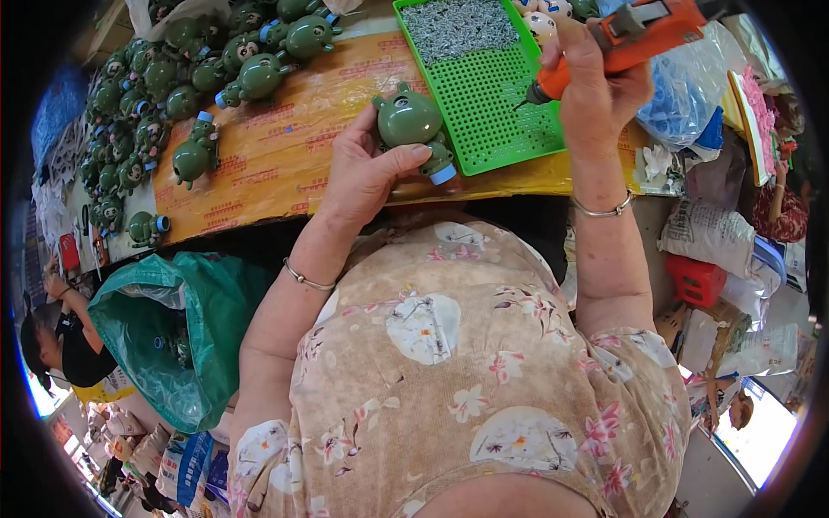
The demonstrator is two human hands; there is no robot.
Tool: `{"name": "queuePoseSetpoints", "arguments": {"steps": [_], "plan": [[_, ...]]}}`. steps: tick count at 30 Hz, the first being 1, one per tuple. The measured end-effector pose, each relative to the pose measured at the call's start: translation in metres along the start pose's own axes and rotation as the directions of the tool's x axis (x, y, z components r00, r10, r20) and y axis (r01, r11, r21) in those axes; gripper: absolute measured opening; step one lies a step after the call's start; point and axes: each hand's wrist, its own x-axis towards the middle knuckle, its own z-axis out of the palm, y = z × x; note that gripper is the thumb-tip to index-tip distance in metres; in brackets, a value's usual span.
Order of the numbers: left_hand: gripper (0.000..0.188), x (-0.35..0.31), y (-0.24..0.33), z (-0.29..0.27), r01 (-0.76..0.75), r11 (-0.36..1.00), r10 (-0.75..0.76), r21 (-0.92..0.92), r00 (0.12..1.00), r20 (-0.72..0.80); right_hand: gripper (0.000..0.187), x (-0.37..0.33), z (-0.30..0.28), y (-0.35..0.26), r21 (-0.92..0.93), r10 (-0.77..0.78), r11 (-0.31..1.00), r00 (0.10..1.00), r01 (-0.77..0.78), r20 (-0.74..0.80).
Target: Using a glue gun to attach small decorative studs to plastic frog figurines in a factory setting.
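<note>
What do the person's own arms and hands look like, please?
The left hand and right hand are gloveless, each with a thin silvery bangle at the wrist. The short sleeves are beige with a floral print.

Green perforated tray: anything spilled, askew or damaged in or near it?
Nothing stands out: the screws lie massed at the far end of the perforated tray, which looks intact; the green plastic toy in the left hand shows no visible damage.
</note>
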Motion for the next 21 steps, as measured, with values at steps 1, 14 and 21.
{"name": "queuePoseSetpoints", "arguments": {"steps": [1, 14, 21], "plan": [[0.059, -0.001, 0.000, -0.001, -0.006, 1.000, 0.006, -0.010, 1.000, -0.015, 0.011, 0.001, 0.001, -0.013, -0.457, 0.079, 0.885, 0.996, -0.086, -0.035], [0.052, 0.003, 0.000, -0.001, 0.002, 0.998, -0.001, -0.063, 1.000, 0.005, 0.034, -0.015, 0.056, -0.048, -0.122, 0.239, 0.967, 0.962, -0.223, 0.135], [0.049, 0.002, 0.001, 0.000, -0.004, 0.999, 0.004, -0.055, 1.000, 0.008, 0.038, -0.019, 0.062, -0.042, -0.133, 0.259, 0.960, 0.961, -0.246, 0.091]]}}
